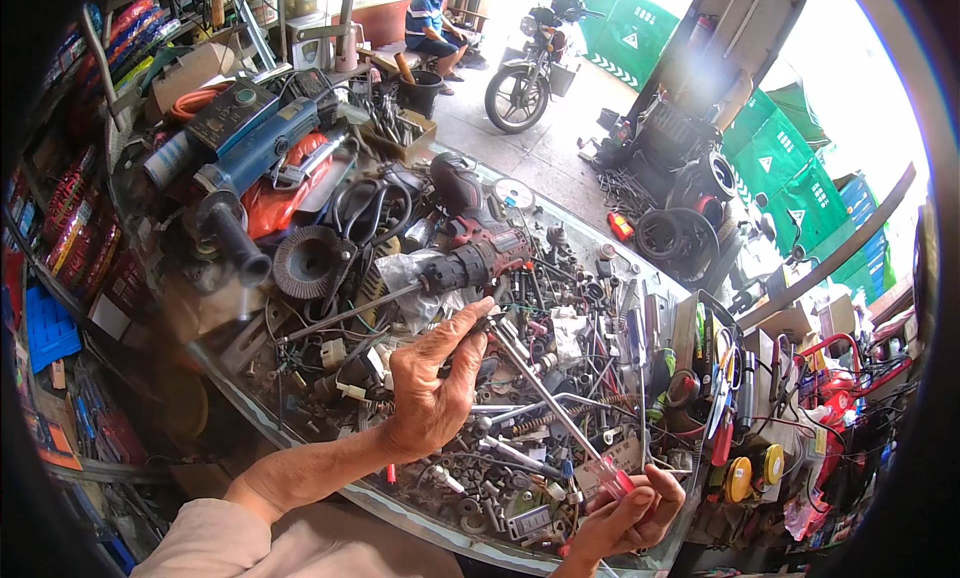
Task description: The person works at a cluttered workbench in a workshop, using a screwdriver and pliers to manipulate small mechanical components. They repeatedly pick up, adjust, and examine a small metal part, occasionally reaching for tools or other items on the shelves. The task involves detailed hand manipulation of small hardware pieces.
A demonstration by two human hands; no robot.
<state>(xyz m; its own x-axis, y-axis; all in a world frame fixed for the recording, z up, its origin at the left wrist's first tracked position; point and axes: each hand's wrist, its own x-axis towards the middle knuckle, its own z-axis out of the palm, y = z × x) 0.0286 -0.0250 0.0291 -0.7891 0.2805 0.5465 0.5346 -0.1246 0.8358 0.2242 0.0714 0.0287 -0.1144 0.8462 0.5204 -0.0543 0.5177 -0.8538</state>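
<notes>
And here's the screwdriver [556,405], slanting over the bench, red handle wrapped in the right hand's [632,513] curled fingers! At its far end, the left hand [437,380] pinches, finger and thumb nearly together, on a small dark piece [486,322]. Looks like lining up piece and tip; next calls for steady aim. Just beyond lies a drill [478,258] amid loose parts.

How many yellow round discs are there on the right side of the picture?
2. Both are to the right of the right hand: one yellow disc is nearer to it, the other disc slightly higher and farther right. Others may be hidden.
</notes>
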